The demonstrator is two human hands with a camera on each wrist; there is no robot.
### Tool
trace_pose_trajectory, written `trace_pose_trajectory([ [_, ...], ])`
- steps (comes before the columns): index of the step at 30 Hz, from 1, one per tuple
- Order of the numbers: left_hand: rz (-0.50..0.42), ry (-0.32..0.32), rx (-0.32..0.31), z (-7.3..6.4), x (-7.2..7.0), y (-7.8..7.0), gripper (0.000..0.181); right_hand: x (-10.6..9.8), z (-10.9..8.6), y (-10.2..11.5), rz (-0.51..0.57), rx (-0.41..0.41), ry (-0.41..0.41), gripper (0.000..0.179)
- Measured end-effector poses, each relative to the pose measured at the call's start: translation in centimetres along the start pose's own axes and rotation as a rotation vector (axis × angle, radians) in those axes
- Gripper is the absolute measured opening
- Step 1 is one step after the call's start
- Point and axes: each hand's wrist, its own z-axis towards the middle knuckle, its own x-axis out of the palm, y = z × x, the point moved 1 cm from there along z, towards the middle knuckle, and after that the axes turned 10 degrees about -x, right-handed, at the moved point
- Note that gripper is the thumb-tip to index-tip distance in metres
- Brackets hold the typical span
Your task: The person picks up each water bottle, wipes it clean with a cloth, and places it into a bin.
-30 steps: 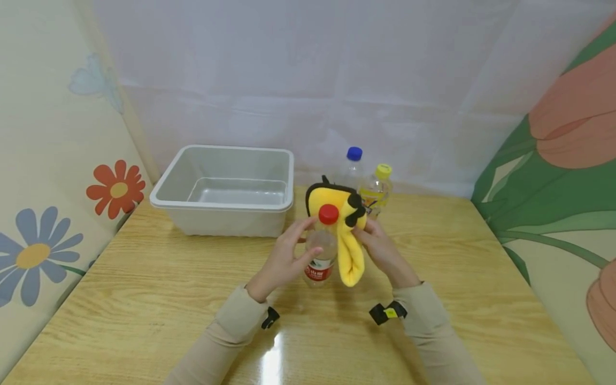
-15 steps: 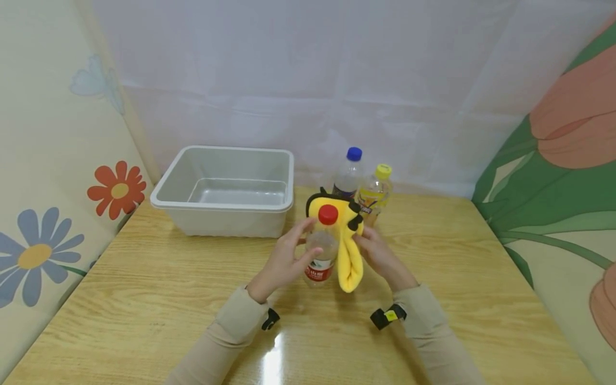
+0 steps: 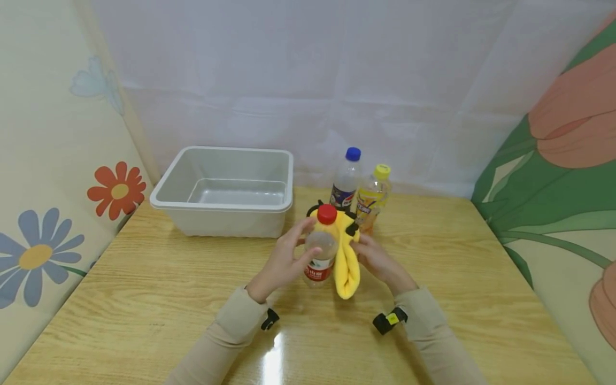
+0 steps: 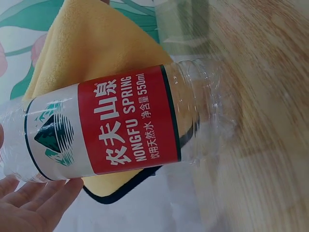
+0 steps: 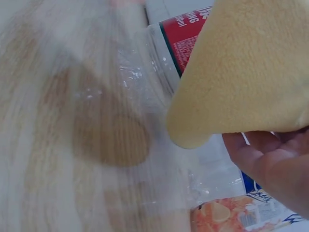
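A clear plastic water bottle (image 3: 317, 271) with a red cap stands upright on the table, its red and white label turned to the left wrist camera. My left hand (image 3: 281, 262) holds it from the left, thumb in front and fingers round the far side. In my right hand (image 3: 382, 260) is a yellow cloth (image 3: 347, 270) with black edging, pinched and folded against the bottle's right side. One corner of the cloth hangs low in front. The left wrist view shows the cloth (image 4: 104, 43) behind the bottle; part of the right fingers is hidden by it.
Behind the cloth stand a blue-capped bottle (image 3: 344, 195) and a yellow-capped bottle (image 3: 371, 200), close together. To the left is a grey plastic bin (image 3: 231, 222) against the white backdrop (image 3: 409, 107). Wood-grain table (image 3: 168, 299) surrounds the hands.
My right hand and the cloth have slid down along the bottle, uncovering more of the two bottles behind. The left hand and the water bottle have stayed nearly in place.
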Motion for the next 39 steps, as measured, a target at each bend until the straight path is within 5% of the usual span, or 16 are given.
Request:
trace_pose_trajectory([
  [6,0.004,-0.003,0.0,-0.1,-0.2,-0.1,0.054,0.0,-0.1,-0.4,-0.015,0.069,0.019,0.022],
  [15,0.009,0.017,-0.005,0.0,-0.4,-0.4,0.056,0.4,-0.5,0.6,-0.072,0.079,-0.113,0.033],
  [22,-0.016,-0.044,0.096,0.8,-1.1,-0.9,0.06,0.3,-1.4,1.9,-0.112,0.041,-0.193,0.035],
  [26,-0.027,-0.071,0.147,1.3,-1.8,-1.6,0.06,-0.1,-1.9,2.1,-0.125,0.012,-0.187,0.021],
  [32,-0.005,-0.102,0.18,1.9,-2.7,-2.3,0.064,-0.4,-2.8,2.0,-0.176,-0.046,-0.166,0.014],
  [39,0.026,-0.137,0.203,2.8,-4.4,-3.4,0.06,-0.5,-4.5,2.0,-0.241,-0.023,-0.183,0.018],
])
